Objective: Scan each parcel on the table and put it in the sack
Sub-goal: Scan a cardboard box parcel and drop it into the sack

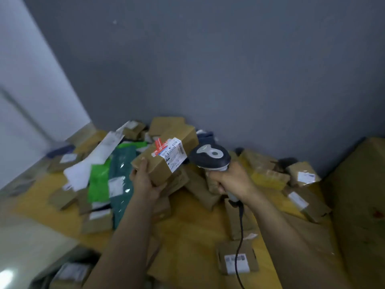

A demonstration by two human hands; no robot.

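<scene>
The left hand (145, 180) holds a long brown cardboard box (164, 161) by its near end, thumb on top and fingers curled beneath, lifted above the heap of parcels toward the far edge of the yellow wooden table (187, 236). Its white shipping label (175, 155) faces up and folds over the box's long edge. The right hand (231, 180) is wrapped round the grip of a dark grey and white handheld barcode scanner (210, 156), whose head sits just beside the label.

I see 3 likely risks:

- The label bends over the box edge, so the barcode may read badly or not at all unless the scanner faces the flat part squarely.
- The box is held at 1 end only – most of its length hangs free, so it could tip or slide out of the grip and drop onto the heap.
- The scanner's black cable (240, 230) trails across a small flat cardboard parcel (237, 259) near the table's near edge – a wide swing of the right hand may drag it off.

I cannot make out the sack with certainty, so the route to it is unclear.
</scene>
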